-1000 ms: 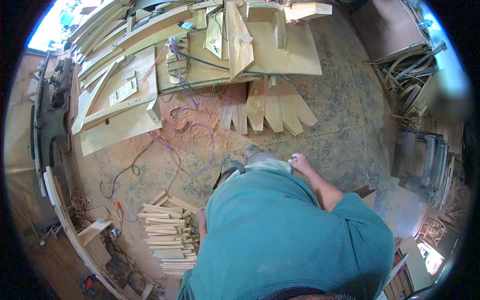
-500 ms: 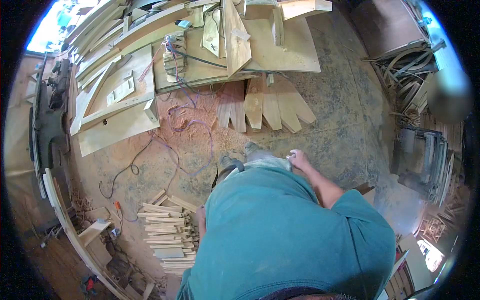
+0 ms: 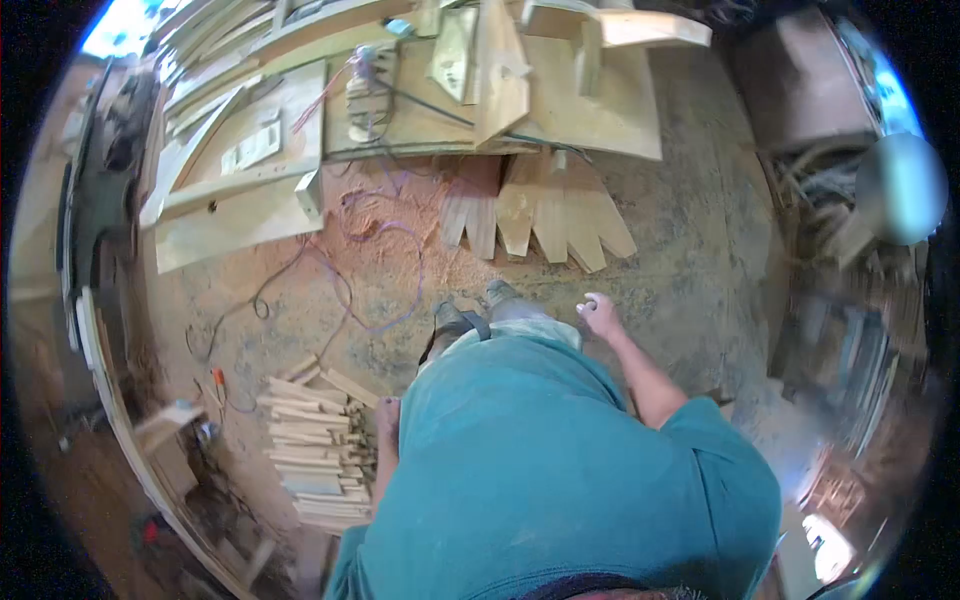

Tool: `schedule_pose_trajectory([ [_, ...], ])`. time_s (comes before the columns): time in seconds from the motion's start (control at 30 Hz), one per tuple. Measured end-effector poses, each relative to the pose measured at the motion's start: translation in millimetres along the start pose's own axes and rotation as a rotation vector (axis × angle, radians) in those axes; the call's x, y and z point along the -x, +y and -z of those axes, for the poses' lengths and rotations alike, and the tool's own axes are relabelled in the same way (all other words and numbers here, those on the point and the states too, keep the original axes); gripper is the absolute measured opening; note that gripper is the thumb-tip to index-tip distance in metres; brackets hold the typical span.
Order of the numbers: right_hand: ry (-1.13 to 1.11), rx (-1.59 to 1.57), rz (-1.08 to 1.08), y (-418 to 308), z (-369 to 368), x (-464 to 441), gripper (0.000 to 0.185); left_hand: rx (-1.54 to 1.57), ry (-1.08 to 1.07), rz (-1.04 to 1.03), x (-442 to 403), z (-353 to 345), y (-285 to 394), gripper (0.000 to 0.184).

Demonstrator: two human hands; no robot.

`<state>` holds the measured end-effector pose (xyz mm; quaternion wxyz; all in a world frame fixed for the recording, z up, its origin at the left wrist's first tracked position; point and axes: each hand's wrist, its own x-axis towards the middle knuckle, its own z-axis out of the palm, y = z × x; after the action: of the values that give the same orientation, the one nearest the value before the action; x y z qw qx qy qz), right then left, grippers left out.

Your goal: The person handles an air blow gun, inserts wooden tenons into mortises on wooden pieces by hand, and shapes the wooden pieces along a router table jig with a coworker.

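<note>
My right hand point(image 3: 598, 314) hangs beside my right hip, apart from the body, above the dusty floor. Its fingers are curled in, and whatever they may hold is too small to make out. Down at my left side, my left hand point(image 3: 388, 414) shows only in part against the teal shirt point(image 3: 560, 440); its fingers are hidden. Nearest to it is a stack of thin wooden strips point(image 3: 312, 440) on the floor. I cannot tell whether the hand touches the strips.
Ahead stands a workbench point(image 3: 610, 110) bearing boards and a corded machine point(image 3: 368, 90). Tapered boards point(image 3: 550, 205) lean below its edge. Cables point(image 3: 350, 300) trail over sawdust point(image 3: 380, 235). A long board edge point(image 3: 120, 420) runs along the left, and stacked frames point(image 3: 865, 360) stand at right.
The right hand has swung slightly outward from the hip. More of the left hand and forearm shows beside the shirt. The whole view has shifted a little.
</note>
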<state>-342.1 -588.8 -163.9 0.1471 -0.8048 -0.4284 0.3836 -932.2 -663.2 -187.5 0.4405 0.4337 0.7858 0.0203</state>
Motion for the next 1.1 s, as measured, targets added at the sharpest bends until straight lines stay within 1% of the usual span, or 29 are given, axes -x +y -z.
schedule_pose_trajectory([
  [0.03,0.1,-0.048,0.066,15.3,0.8,-11.4,0.049,0.041,0.053,-0.03,22.3,11.0,31.2,0.032],
  [0.07,0.176,-0.104,0.15,26.6,-3.5,-26.1,0.049,0.118,0.038,0.061,39.2,21.8,63.6,0.031],
  [0.1,0.246,0.03,0.243,-14.8,30.1,-21.7,0.051,0.174,0.036,0.14,41.8,18.4,59.2,0.029],
  [0.13,0.372,-0.11,0.272,-32.1,46.2,-33.1,0.055,0.23,0.039,0.218,44.5,14.4,54.7,0.027],
  [0.17,0.625,-0.234,0.32,-46.2,56.0,-46.3,0.068,0.251,0.036,0.271,39.7,5.3,35.3,0.025],
  [0.2,0.766,-0.102,0.311,-62.0,84.8,-54.0,0.083,0.314,0.031,0.315,45.2,4.7,33.1,0.025],
  [0.23,0.91,0.043,0.362,-75.6,113.0,-72.5,0.09,0.358,0.012,0.354,42.4,5.7,38.2,0.025],
  [0.27,1.007,0.11,0.386,-95.4,140.4,-77.8,0.09,0.397,-0.019,0.379,49.4,7.3,39.1,0.025],
  [0.3,1.113,0.179,0.404,-111.1,162.4,-84.8,0.09,0.42,0.017,0.387,59.3,7.1,43.2,0.026],
  [0.37,1.182,0.222,0.428,-111.4,195.1,-111.6,0.088,0.457,0.086,0.386,69.6,12.5,51.7,0.029],
  [0.4,1.222,0.243,0.436,-112.9,199.2,-117.6,0.087,0.429,0.062,0.39,69.3,10.7,43.1,0.031],
  [0.5,1.123,0.314,0.44,-123.7,172.6,-114.1,0.081,0.336,0.008,0.331,65.7,-3.4,-0.8,0.034],
  [0.53,0.963,0.244,0.444,-117.6,149.1,-116.3,0.081,0.306,0.01,0.297,54.1,1.3,-3.9,0.035],
  [0.57,0.806,0.171,0.45,-117.1,123.4,-116.2,0.082,0.319,-0.022,0.478,58.5,30.5,41.4,0.032],
  [0.6,0.545,0.057,0.413,-135.3,103.8,-111.6,0.079,0.12,-0.149,0.254,28.3,16.3,-9.4,0.03],
  [0.63,0.274,-0.047,0.375,-155.2,81.5,-103.1,0.077,0.141,-0.158,0.261,17.5,30.7,-3.5,0.03],
  [0.67,0.227,-0.046,0.388,-186.5,63.6,-98.6,0.079,0.161,-0.173,0.274,9.6,44.5,-0.5,0.03],
  [0.7,0.177,-0.041,0.403,-233.2,51.0,-98.2,0.081,0.254,-0.134,0.284,-6.9,56.2,-7.3,0.03],
  [0.77,0.072,-0.287,0.321,-319.7,33.2,-99.4,0.069,0.452,-0.078,0.314,-38.1,69.5,-27.3,0.03],
  [0.8,0.022,-0.554,0.24,-365.3,26.2,-112.6,0.056,0.238,-0.149,0.377,-37.7,118.0,10.7,0.025],
  [0.83,-0.104,-0.677,0.346,-393.2,27.5,-142.9,0.04,0.28,-0.119,0.37,-59.5,128.4,-4.1,0.023],
  [0.87,-0.033,-0.732,0.298,-418.4,27.0,-154.4,0.029,0.32,-0.096,0.367,-78.7,136.4,-24.4,0.022],
  [0.93,-0.07,-0.601,0.209,-452.1,47.7,-204.9,0.034,0.417,-0.056,0.345,-106.3,159.4,-50.5,0.021],
  [1.0,-0.058,-0.749,-0.105,-459.6,58.4,-249.0,0.04,0.523,-0.019,0.307,-120.5,189.6,-65.3,0.022],
  [1.1,0.097,-0.808,-0.09,-484.9,55.9,-234.8,0.042,0.496,0.03,0.281,-125.1,225.7,-74.8,0.024],
])
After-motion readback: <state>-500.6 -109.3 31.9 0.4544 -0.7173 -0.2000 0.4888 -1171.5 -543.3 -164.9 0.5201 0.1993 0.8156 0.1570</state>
